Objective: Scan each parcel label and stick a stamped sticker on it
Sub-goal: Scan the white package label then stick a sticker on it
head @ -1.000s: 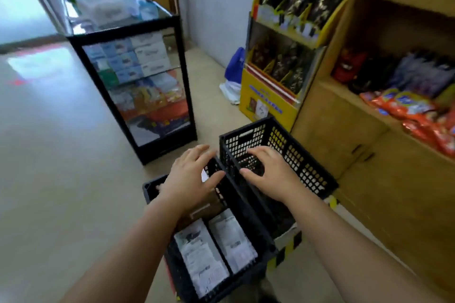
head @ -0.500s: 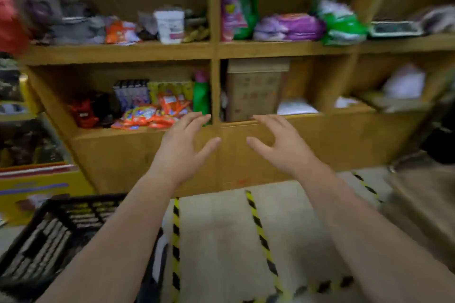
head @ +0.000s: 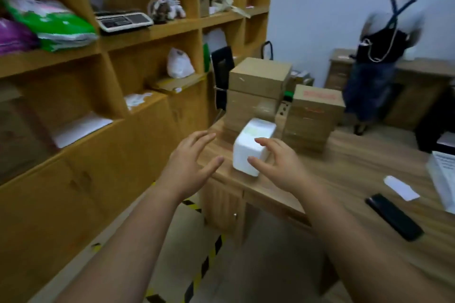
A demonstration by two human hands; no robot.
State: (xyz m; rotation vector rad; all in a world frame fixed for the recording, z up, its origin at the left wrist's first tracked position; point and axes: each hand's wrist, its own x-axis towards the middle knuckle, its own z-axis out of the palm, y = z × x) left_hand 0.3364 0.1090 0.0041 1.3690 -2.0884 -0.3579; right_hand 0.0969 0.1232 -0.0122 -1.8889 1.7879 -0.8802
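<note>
Shelving (head: 152, 29) is running along our left side, and we are noting a calculator-like device (head: 124, 21), a white bag (head: 179, 64) and loose papers (head: 81, 128) in its compartments, none of them bearing on the work. Moving right, our left hand (head: 189, 165) is hanging in the air with fingers spread and holding nothing, just short of the desk (head: 344, 174) corner. Next we are finding the white parcel (head: 253, 145), a small cube sitting close to the desk's near left corner; whether it carries a label we cannot tell, as the top is blurred, showing only a pale patch. We are judging it light and rigid, probably foam or card, with smooth faces that may slip, so we are advising a hold on two opposite side faces with both palms rather than a pinch at the top. Our right hand (head: 278, 167) is hovering in front of its right face, fingers spread, apparently not yet in contact. Directly behind, stacked brown cartons (head: 258, 91) are standing very near the parcel, and they are limiting any push away from us. Further right we are recording a dark flat device (head: 394, 216), possibly the scanner or a phone, a white slip (head: 401, 188), and a second person (head: 384, 56) standing well apart at the far desk.
</note>
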